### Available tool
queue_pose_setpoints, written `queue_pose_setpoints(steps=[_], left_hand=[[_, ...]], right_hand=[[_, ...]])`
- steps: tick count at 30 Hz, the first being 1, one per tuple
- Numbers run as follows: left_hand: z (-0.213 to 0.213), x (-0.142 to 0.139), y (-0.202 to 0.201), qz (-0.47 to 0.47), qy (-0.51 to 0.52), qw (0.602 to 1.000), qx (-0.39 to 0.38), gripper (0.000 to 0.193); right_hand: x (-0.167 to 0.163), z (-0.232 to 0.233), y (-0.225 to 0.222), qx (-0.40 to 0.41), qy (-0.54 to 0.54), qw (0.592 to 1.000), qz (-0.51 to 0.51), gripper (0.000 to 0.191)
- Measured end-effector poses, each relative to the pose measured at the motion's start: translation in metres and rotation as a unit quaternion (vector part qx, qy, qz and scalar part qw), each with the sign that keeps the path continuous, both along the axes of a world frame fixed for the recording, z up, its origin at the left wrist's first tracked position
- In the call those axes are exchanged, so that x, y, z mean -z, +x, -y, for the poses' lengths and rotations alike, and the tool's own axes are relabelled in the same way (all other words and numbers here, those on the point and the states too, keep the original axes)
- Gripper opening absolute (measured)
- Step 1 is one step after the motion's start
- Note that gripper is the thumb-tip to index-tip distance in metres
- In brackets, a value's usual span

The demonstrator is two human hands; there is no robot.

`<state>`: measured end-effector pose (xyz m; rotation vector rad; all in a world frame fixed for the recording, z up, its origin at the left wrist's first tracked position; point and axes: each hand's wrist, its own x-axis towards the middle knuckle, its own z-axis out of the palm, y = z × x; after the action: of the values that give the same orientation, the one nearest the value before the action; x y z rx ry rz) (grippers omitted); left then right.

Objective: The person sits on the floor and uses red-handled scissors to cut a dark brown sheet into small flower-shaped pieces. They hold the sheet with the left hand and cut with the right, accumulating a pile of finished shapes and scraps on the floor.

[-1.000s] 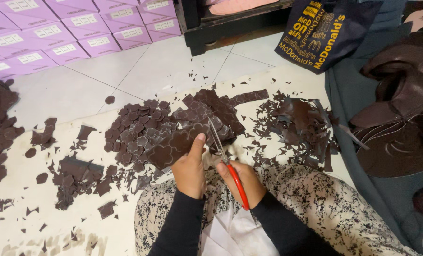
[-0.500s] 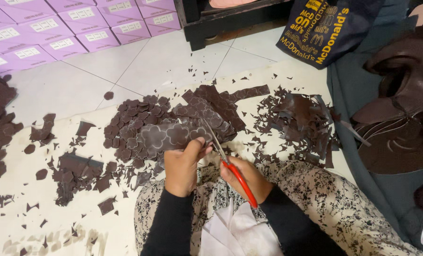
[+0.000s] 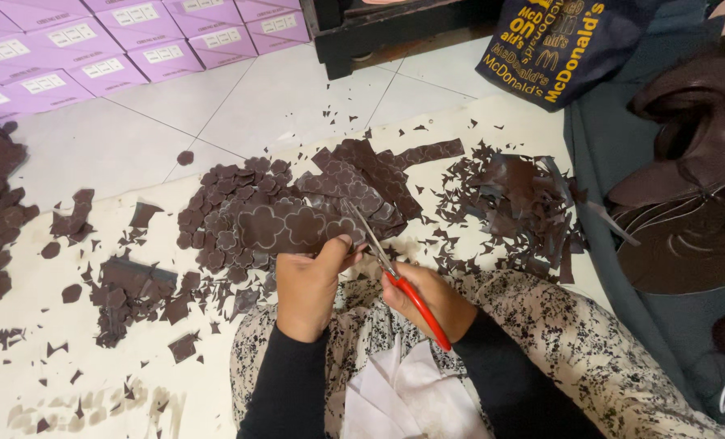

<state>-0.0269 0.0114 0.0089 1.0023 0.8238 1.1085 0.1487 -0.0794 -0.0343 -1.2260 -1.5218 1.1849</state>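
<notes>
- Brown sheet (image 3: 285, 229) marked with flower outlines sits above the lap, pinched at its near edge by the left hand (image 3: 307, 286); the right hand (image 3: 424, 299) is closed around the red-handled scissors (image 3: 395, 276), blades at the sheet's right edge.
- Cutting cleanly likely means following the outline and turning the sheet, not the scissors.
- How far the blades gape is hard to tell; the right fingers are partly hidden.

Floor's pale glossy tile (image 3: 216, 106) from my feed, with a cream mat (image 3: 94, 390) spread over it. Rows of lilac boxes (image 3: 127, 49) line the far edge, dark wooden furniture (image 3: 379, 32) beside them. Soft, even light.
</notes>
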Motion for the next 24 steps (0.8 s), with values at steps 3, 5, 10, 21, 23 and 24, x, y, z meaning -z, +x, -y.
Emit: queue_pose_setpoints(steps=[3, 5, 10, 21, 23, 24], left_hand=[[0.000, 0.000, -0.002, -0.024, 0.021, 0.999, 0.012, 0.012], [-0.001, 0.001, -0.003, -0.023, 0.027, 0.999, 0.013, 0.011], [-0.005, 0.009, -0.003, -0.003, 0.007, 1.000, 0.009, 0.012], [0.004, 0.003, 0.006, 0.013, 0.043, 0.999, -0.010, 0.020], [0.005, 0.001, 0.008, 0.015, 0.044, 0.999, -0.017, 0.019], [0.006, 0.001, 0.008, 0.016, 0.044, 0.999, -0.020, 0.018]], right_hand=[[0.003, -0.002, 0.000, -0.001, -0.010, 1.000, 0.001, 0.051], [0.006, -0.002, 0.001, 0.006, -0.022, 1.000, 0.008, 0.051], [0.011, 0.000, -0.002, 0.026, -0.028, 0.999, -0.012, 0.049], [0.011, -0.003, -0.016, 0.032, 0.007, 0.998, -0.059, 0.040], [0.009, -0.003, -0.016, 0.022, 0.027, 0.998, -0.052, 0.041], [0.008, -0.003, -0.016, 0.018, 0.036, 0.998, -0.048, 0.041]])
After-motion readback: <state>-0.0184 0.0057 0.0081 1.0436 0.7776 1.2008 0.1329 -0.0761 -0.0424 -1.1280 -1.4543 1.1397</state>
